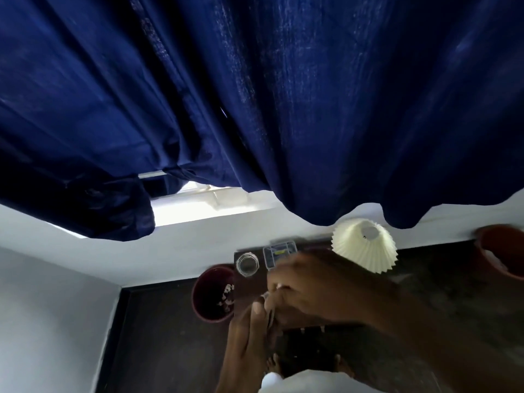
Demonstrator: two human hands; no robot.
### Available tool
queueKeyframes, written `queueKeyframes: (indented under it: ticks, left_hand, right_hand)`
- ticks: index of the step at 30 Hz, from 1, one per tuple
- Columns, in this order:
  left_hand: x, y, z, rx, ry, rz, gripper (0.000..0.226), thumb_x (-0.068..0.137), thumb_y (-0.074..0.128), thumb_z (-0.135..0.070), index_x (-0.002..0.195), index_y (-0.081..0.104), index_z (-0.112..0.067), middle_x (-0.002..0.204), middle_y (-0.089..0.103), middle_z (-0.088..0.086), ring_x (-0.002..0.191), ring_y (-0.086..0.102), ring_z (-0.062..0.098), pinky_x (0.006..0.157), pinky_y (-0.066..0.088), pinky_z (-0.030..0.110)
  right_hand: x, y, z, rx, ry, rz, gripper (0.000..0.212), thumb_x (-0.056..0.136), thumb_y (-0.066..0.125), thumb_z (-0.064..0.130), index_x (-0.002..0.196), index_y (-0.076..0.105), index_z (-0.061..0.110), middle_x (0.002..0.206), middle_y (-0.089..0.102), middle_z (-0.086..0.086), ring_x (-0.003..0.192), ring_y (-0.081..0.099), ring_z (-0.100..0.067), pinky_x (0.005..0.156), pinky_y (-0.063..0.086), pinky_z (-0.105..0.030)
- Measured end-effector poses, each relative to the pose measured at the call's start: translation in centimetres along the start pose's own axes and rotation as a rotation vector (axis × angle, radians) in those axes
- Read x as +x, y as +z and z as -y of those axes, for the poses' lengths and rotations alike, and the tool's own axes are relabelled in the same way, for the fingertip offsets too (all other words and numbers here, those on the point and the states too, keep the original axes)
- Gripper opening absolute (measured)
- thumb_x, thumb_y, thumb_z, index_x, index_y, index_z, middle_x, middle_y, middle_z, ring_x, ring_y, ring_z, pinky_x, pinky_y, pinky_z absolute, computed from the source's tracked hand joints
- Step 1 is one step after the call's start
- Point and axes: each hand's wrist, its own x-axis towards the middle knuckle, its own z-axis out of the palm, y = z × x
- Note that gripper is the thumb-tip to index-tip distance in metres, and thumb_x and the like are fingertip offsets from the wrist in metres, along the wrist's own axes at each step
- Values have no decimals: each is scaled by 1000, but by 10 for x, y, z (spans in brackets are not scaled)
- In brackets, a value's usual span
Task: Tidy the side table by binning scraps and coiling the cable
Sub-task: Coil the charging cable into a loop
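Observation:
My right hand (314,285) and my left hand (249,338) meet over the dark brown side table (247,289). Both pinch a thin pale cable (266,296) where thumb and fingertips touch; most of its length is hidden by the hands and blur. A maroon bin (200,300) stands on the floor just left of the table, with pale paper scraps (226,296) inside it.
On the table's far edge stand a small glass jar (247,264), a clear plastic box (279,252) and a pleated cream lampshade (365,245). A terracotta pot (502,251) sits far right. A dark blue curtain (255,95) hangs above. A white wall runs along the left.

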Motion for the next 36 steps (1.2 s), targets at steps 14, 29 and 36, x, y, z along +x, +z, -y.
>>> queueKeyframes:
  ticks: [14,29,36]
  left_hand:
    - [28,-4,-33,-685,-314,-51,52,76,65,-48,57,49,-2,31,30,-1,20,24,8,29,27,17]
    - [42,0,-38,-580,-367,30,44,65,74,-47,49,48,-15,37,32,0,23,22,8,33,30,19]
    - [47,-9,-19,-428,-266,138,59,77,69,-54,47,56,-6,36,40,7,47,41,18,47,46,26]
  right_hand:
    - [-7,75,21,981,330,-502,17,97,61,24,101,76,20,98,78,6,95,74,-9,83,54,-18]
    - [-20,70,26,970,287,-445,20,95,67,35,100,73,16,84,76,-8,77,76,-23,72,62,-46]
    - [-14,77,26,1217,618,-431,16,86,76,16,97,76,5,95,75,-22,99,71,-42,97,51,-58]
